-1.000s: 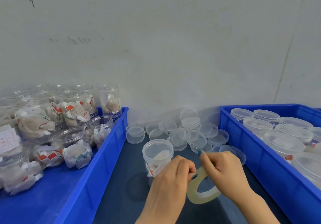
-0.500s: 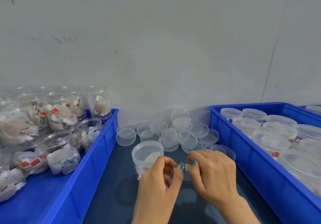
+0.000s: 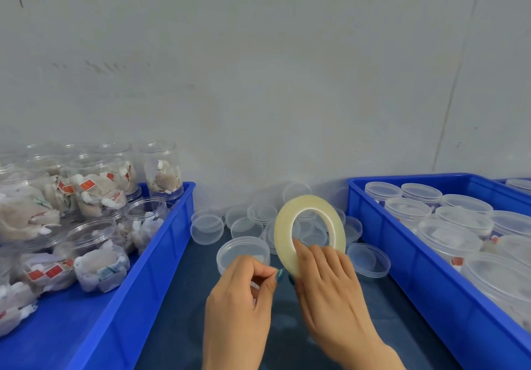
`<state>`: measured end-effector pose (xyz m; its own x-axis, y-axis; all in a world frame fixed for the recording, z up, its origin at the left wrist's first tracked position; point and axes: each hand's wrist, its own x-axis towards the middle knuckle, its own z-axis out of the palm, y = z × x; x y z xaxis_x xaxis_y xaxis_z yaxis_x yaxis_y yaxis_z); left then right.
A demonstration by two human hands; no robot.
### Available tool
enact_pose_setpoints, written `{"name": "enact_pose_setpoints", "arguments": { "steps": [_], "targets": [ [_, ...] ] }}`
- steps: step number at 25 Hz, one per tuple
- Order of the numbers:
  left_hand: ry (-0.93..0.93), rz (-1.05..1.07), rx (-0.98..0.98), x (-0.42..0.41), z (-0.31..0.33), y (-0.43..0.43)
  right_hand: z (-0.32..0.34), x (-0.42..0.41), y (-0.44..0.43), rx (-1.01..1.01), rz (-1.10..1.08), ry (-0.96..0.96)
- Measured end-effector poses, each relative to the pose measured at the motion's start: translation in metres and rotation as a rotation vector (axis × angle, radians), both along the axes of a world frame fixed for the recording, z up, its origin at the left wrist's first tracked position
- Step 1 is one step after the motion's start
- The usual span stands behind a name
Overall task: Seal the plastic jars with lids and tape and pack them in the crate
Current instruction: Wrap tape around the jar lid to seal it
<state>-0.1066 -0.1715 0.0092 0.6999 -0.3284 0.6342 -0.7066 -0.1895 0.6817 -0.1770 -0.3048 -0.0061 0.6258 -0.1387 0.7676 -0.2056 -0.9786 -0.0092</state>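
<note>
We are recording a grey plaster wall point(image 3: 258, 82) that is filling the upper half of the view, with dark scribbles showing at its top left corner. Below it, a dark blue work surface point(image 3: 178, 326) is running between two blue crates.

The left crate point(image 3: 161, 254) is holding open jars point(image 3: 94, 243) of clear plastic. They are standing without lids and are showing pale sachets with red tags inside. The right crate point(image 3: 402, 269) is holding lidded jars point(image 3: 448, 234), which are standing close together in rows. We are noting the corner of a further blue container at the far right edge.

Between the crates, against the wall, loose lids point(image 3: 207, 226) are lying in a scattered pile, some overlapping, some tilted. One capped jar point(image 3: 241, 250) is standing alone on the work surface in front of that pile, just beyond the hands. It is partly hidden by them, so we are unable to read its contents.

The right hand point(image 3: 330, 283) is gripping the tape roll point(image 3: 283, 231) at its lower edge, thumb on the near face and fingers behind. It is holding the roll upright above the work surface, with the open centre facing us.

The left hand point(image 3: 238, 298) is hovering just left of the roll with its fingers curled, thumb and forefinger pressing together beside the roll's lower rim. We cannot tell whether a tape end is lying between them; clear film is not showing at this size.
</note>
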Motion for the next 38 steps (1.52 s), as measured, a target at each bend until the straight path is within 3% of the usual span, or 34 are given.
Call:
{"name": "enact_pose_setpoints", "arguments": {
  "steps": [6,13,19,33,38],
  "targets": [
    [0.014,0.017,0.079,0.007,-0.007,0.016,0.004,-0.009,-0.026,0.214,-0.272,-0.065],
    [0.191,-0.028,0.02,0.025,-0.01,0.046,-0.008,-0.003,-0.02,0.226,-0.081,-0.007],
    [0.156,-0.06,-0.02,0.031,-0.022,0.049,-0.01,0.002,-0.016,0.234,-0.241,0.039],
    [0.229,-0.118,-0.038,0.061,-0.035,0.04,-0.013,0.024,-0.011,0.265,-0.214,0.076],
    [0.244,-0.167,-0.067,0.078,-0.043,0.032,-0.016,0.035,-0.021,0.317,-0.129,0.241]
  ]
}}
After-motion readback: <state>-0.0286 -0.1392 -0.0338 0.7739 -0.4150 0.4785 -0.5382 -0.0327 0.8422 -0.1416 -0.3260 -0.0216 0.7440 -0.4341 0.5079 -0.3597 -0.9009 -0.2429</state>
